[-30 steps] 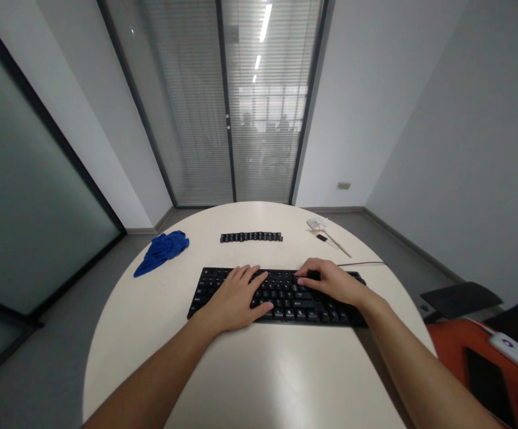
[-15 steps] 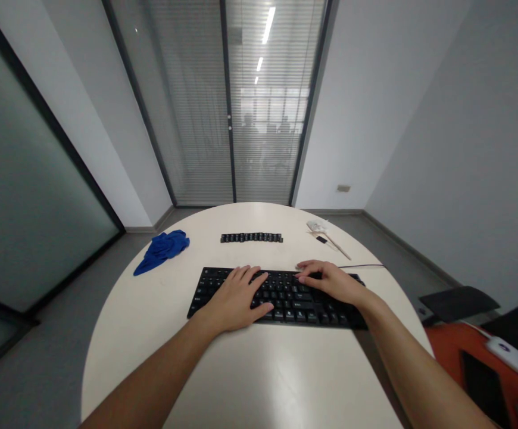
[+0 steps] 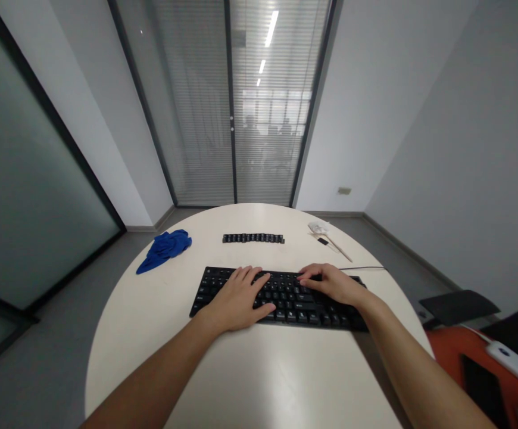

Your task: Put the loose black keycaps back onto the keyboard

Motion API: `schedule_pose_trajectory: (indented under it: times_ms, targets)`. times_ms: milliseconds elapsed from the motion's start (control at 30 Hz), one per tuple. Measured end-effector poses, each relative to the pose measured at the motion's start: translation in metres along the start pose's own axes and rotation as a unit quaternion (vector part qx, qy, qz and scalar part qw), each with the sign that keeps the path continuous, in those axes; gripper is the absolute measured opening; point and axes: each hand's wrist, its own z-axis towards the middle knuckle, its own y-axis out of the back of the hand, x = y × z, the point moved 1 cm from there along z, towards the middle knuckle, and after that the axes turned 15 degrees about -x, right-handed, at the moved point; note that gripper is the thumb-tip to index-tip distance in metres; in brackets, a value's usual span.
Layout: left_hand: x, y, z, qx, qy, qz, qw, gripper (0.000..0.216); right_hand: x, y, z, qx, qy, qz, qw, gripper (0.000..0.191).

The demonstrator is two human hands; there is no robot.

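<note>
A black keyboard (image 3: pixel 295 302) lies on the round cream table (image 3: pixel 259 369) in front of me. My left hand (image 3: pixel 240 301) rests flat across its left half, fingers spread, with several keys hidden beneath. Over the upper right part of the keyboard, my right hand (image 3: pixel 330 282) is bent, its thumb and forefinger close together near the back rows of keys. Whatever may be between those fingertips is too small to make out. Beyond the keyboard, several loose black keycaps (image 3: pixel 253 238) form a row.
A crumpled blue cloth (image 3: pixel 165 249) lies at the back left. At the back right are a wooden-handled brush (image 3: pixel 340 247) and a small black piece (image 3: pixel 323 241). A cable (image 3: pixel 364 267) runs off the table's right edge. An orange chair seat (image 3: pixel 451 357) holds a white power strip (image 3: pixel 515 364).
My right hand's fingertips have come down slightly, from the keyboard's back edge toward the keys. My left hand stays put on the keyboard. The whole view has shifted a little.
</note>
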Motion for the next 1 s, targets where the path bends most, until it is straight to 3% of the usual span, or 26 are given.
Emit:
schedule_pose_trajectory:
  times_ms: [433, 600, 733, 900, 1000]
  targets:
    - [-0.003, 0.001, 0.002, -0.011, 0.001, 0.0, 1.0, 0.068, 0.0, 0.002, 0.004, -0.001, -0.008, 0.003, 1.0, 0.037]
    - [-0.002, 0.0, 0.002, -0.013, 0.005, -0.001, 1.0, 0.067, -0.005, -0.006, 0.029, -0.043, -0.006, -0.113, 0.993, 0.031]
    - [-0.003, 0.001, 0.003, -0.007, 0.005, 0.003, 1.0, 0.068, -0.01, -0.01, 0.058, -0.076, -0.021, -0.249, 0.965, 0.022]
    - [-0.003, 0.001, 0.002, -0.01, 0.006, -0.002, 1.0, 0.068, -0.012, -0.017, 0.085, -0.104, -0.027, -0.342, 0.934, 0.042]
    - [-0.002, 0.0, 0.002, -0.01, 0.005, -0.007, 1.0, 0.068, -0.007, -0.024, 0.095, -0.101, -0.01, -0.378, 0.92, 0.044]
